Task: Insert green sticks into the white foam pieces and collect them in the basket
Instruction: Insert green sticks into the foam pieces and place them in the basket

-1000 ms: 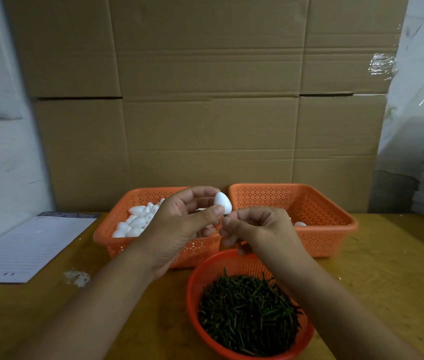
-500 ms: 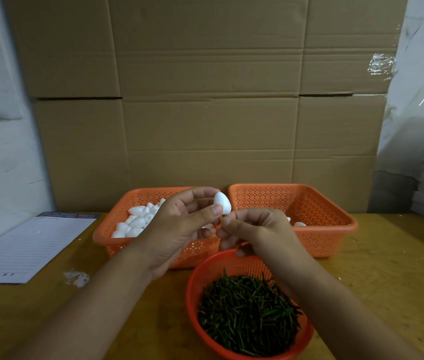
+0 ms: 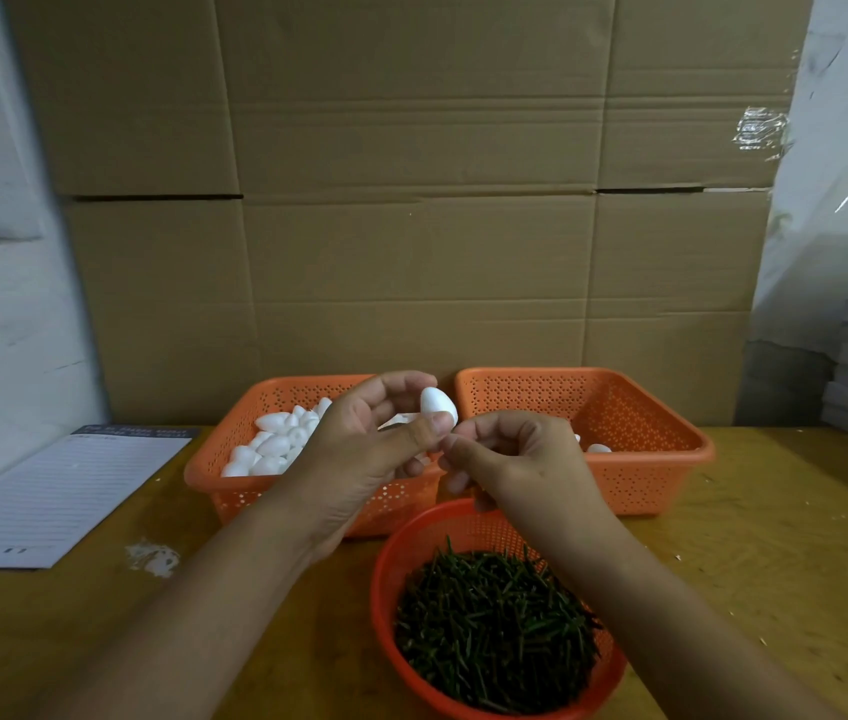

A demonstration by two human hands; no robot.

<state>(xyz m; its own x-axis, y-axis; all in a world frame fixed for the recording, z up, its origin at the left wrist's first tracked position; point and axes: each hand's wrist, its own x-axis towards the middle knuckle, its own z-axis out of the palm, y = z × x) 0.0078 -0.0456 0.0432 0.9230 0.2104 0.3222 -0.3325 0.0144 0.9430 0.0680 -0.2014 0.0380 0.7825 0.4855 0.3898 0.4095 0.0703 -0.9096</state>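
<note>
Head view: left hand (image 3: 359, 459) pinches smooth white egg-shaped foam piece (image 3: 437, 405).

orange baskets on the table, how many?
3. One rectangular basket at back left holding white foam pieces, one rectangular basket at back right, nearly empty, and one round basket in front holding green sticks. The hands hide parts of all three.

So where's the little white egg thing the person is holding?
In the head view, the white foam piece is pinched in the left hand, mid-frame above the gap between the two orange baskets, beside the right hand.
</note>
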